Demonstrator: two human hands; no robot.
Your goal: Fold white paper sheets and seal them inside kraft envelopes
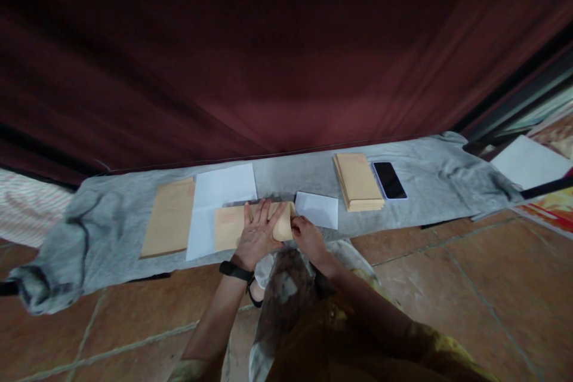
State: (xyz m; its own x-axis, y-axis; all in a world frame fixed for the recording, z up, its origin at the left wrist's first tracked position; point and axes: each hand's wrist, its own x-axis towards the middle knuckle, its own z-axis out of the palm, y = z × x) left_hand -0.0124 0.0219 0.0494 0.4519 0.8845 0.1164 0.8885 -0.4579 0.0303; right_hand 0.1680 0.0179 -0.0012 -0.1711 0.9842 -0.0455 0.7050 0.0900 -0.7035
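Note:
A brown paper envelope lies crosswise on the grey cloth in front of me. My left hand rests flat on it with the fingers spread. At the envelope's right end, my right hand has its fingers curled and pinched on the edge, where the paper bulges upward. A folded white paper sits just beyond the right hand. Larger white sheets are partly under the envelope on the left. What the right fingertips hold besides the envelope's end is hidden.
Several brown envelopes are stacked at the right, beside a phone. More brown envelopes lie at the left. The grey cloth covers a narrow bench against a dark red curtain. Tiled floor shows below.

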